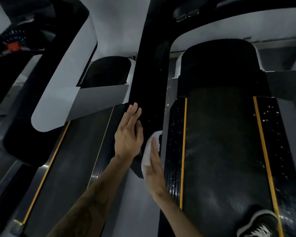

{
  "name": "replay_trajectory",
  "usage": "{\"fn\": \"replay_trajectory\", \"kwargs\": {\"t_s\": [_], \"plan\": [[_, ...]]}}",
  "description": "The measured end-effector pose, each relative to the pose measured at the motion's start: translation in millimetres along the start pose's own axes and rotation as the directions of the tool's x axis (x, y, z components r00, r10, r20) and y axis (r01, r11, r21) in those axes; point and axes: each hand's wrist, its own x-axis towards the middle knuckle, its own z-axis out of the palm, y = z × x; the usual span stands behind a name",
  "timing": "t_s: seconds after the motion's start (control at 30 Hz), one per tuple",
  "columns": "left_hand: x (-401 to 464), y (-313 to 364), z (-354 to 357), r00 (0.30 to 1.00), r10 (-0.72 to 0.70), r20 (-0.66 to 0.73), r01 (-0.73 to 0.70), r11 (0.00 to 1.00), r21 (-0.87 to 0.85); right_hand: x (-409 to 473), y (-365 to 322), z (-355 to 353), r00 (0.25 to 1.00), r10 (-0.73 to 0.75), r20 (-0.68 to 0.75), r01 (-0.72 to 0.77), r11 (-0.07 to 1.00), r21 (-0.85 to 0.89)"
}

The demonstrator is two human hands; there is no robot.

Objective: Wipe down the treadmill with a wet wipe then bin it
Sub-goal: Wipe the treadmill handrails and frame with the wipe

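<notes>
Bare forearms rise from the bottom of the frame toward the treadmill's black upright [149, 74] at centre. Right hand [155, 161], fingers straight, presses the white wet wipe [148, 151] against the upright's lower right face; the upright's long axis runs up-frame, so wiping follows it. Left hand [129, 132] rests flat and empty just left of it.

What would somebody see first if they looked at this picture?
Probably the two bare hands in the middle: the left hand lies flat on the tall black upright, and the right hand presses a white wet wipe against its lower end. Next come the bright yellow stripes along the dark treadmill belt on the right, and a black-and-white shoe standing on it at the bottom right.
</notes>
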Motion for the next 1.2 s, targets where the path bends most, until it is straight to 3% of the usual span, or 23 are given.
{"fn": "replay_trajectory", "kwargs": {"t_s": [0.1,0.27,0.57,0.73,1.0,1.2], "plan": [[1.7,-3.6,-0.4,0.998,0.059,-0.002,-0.059,0.998,0.032,18.3,-10.1,-9.6,0.997,-0.08,0.015,0.08,0.997,-0.013],[-1.5,-4.5,1.3,0.998,0.067,-0.012,-0.067,0.997,0.047,12.2,19.8,-1.1,0.998,-0.039,-0.048,0.038,0.999,-0.022],[0.3,-2.8,0.8,0.999,0.039,-0.035,-0.038,0.999,0.03,20.5,1.9,-0.9,0.972,-0.226,-0.055,0.225,0.974,-0.033],[-0.2,0.5,-0.2,1.0,0.009,-0.016,-0.009,0.999,0.045,-1.6,31.5,6.5,0.993,-0.04,-0.11,0.043,0.999,0.027],[-0.8,0.2,0.7,1.0,0.024,-0.014,-0.023,0.998,0.062,13.5,22.3,3.2,0.986,-0.138,-0.089,0.138,0.99,-0.005],[-2.4,0.0,2.8,0.999,0.042,-0.024,-0.04,0.995,0.092,-22.3,64.6,23.3,0.977,0.009,-0.212,-0.009,1.0,-0.002]]}}
